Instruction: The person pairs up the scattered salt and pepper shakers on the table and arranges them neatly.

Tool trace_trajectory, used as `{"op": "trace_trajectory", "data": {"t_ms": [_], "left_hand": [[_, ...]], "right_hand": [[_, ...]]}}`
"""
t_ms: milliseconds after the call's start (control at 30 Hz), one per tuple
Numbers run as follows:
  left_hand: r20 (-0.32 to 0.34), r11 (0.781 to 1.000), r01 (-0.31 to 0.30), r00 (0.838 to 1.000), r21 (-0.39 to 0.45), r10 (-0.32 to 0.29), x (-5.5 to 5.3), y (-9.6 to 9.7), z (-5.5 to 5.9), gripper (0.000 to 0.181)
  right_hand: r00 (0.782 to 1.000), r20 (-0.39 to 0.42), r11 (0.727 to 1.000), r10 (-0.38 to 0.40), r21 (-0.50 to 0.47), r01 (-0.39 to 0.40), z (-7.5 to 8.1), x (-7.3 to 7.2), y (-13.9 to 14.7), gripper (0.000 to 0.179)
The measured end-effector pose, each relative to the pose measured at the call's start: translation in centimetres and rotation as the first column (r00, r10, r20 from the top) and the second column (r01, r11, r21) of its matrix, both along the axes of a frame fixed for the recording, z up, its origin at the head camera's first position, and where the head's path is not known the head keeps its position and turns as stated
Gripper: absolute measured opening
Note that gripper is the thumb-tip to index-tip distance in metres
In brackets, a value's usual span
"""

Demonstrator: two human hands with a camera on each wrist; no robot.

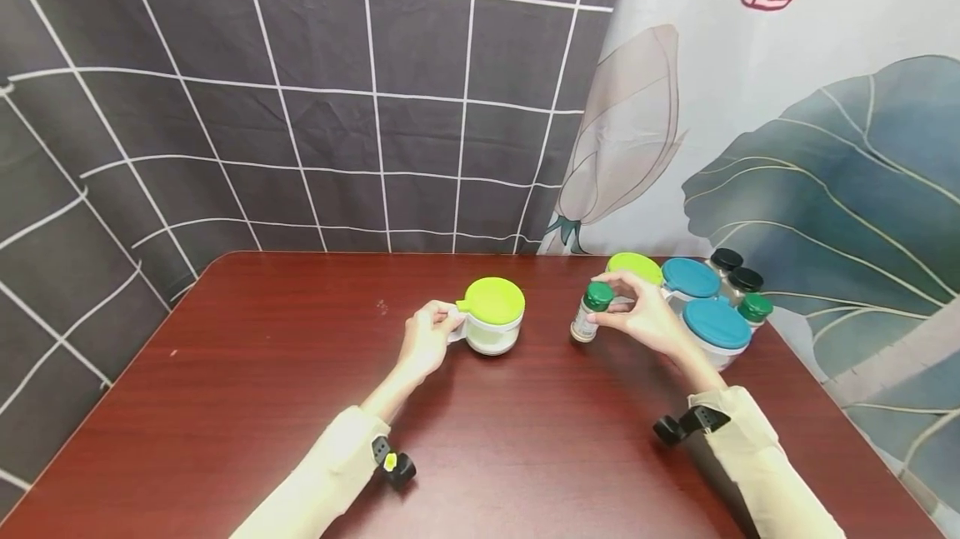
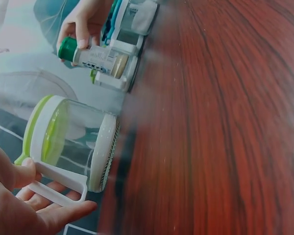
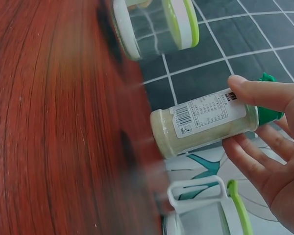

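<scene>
My left hand (image 1: 426, 341) pinches the white handle (image 2: 63, 182) of a clear seasoning jar (image 1: 492, 336) with a lime-green lid. In the left wrist view the thumb lies at the handle's top, with fingers behind and below it. My right hand (image 1: 647, 314) holds a spice bottle (image 3: 203, 122) with a green cap between thumb and fingers. Pale powder fills the bottle, and its white label carries a barcode. In the right wrist view its base hangs a little off the table, and the bottle is apart from the jar.
At the table's (image 1: 480, 456) right back stand another green-lidded jar (image 1: 634, 267), two blue-lidded jars (image 1: 717, 324), two black-capped bottles (image 1: 726, 259) and a green-capped bottle (image 1: 754, 307). Behind the table hang a dark grid-patterned cloth (image 1: 300, 122) and a floral one (image 1: 810, 156).
</scene>
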State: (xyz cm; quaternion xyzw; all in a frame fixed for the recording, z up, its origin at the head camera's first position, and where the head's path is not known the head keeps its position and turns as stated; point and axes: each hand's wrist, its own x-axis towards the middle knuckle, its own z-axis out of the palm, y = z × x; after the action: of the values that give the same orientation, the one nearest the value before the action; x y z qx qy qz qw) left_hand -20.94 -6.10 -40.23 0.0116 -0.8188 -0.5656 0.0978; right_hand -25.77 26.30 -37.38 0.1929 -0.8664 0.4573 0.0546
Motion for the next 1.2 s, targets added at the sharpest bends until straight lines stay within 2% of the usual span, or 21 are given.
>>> {"op": "trace_trajectory", "data": {"t_ms": [200, 433, 600, 767, 967, 1200], "left_hand": [[-0.008, 1.000, -0.022, 1.000, -0.015, 0.022, 0.0, -0.8, -0.1, 0.015], [0.012, 0.999, -0.040, 0.999, -0.001, 0.040, 0.1, -1.5, -0.1, 0.017], [0.029, 0.999, -0.053, 0.998, 0.007, 0.052, 0.1, -1.9, 0.0, 0.018], [0.042, 0.998, -0.055, 0.998, 0.022, 0.054, 0.2, -2.2, 0.2, 0.019], [0.026, 0.997, -0.069, 0.997, -0.021, 0.070, 0.0, -2.6, 0.1, 0.019], [0.027, 0.996, -0.081, 0.996, -0.025, 0.082, 0.0, -3.2, 0.1, 0.018]], "right_hand": [[1.000, -0.017, 1.000, 0.022, -0.018, -0.023, 0.1, -0.3, -1.2, 0.055], [0.998, -0.030, 0.998, 0.058, -0.018, -0.058, 2.3, 1.1, -3.2, 0.050], [0.996, -0.025, 0.995, 0.082, -0.052, -0.083, 2.6, 1.2, -4.0, 0.050], [0.996, -0.010, 0.995, 0.087, -0.048, -0.087, 2.3, 0.9, -4.7, 0.051], [0.995, -0.003, 0.993, 0.104, -0.056, -0.104, 1.8, 0.4, -5.7, 0.052], [0.993, 0.018, 0.987, 0.117, -0.113, -0.114, -0.5, -1.6, -6.3, 0.054]]}}
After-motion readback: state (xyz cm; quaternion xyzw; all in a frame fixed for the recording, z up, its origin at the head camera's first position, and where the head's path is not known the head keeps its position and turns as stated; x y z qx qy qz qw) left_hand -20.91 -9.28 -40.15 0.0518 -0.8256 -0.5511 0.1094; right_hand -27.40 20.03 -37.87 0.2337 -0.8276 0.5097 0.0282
